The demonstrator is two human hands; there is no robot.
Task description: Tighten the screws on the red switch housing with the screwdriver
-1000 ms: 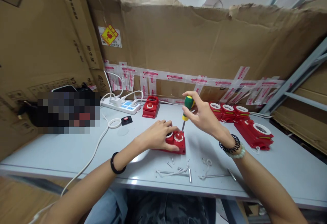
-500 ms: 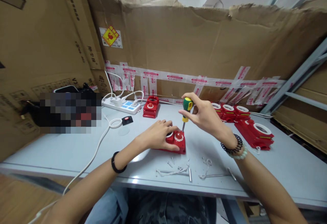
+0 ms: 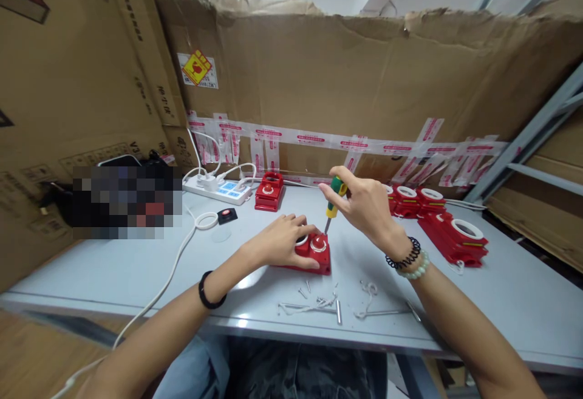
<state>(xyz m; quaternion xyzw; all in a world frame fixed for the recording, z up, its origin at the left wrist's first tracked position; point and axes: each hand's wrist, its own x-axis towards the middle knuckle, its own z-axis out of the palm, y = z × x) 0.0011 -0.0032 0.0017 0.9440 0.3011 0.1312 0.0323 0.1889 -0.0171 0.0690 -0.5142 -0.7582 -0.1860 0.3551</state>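
A red housing with a round knob (image 3: 321,255) lies on the table in front of me. My left hand (image 3: 288,240) is closed over its left part, thumb along the near side and fingers across the top, hiding much of it. In my right hand (image 3: 357,200) is a screwdriver (image 3: 336,192) with a green and yellow handle, gripped between thumb and fingers. Its shaft slants down and the tip meets the far right corner of the housing; whether a screw sits there is too small to tell. Several loose screws (image 3: 303,293) lie nearer to me.
Two T-handled metal rods (image 3: 338,312) (image 3: 387,312) and white string lie near the front edge. Another red housing (image 3: 268,192) stands beside a white power strip (image 3: 218,186). More red housings (image 3: 455,241) with white rings are at right. Cardboard (image 3: 310,71) walls the back.
My right hand has shifted slightly and turned, tilting the screwdriver handle further right while its tip stays at the corner. My left hand and the red housing hold still.
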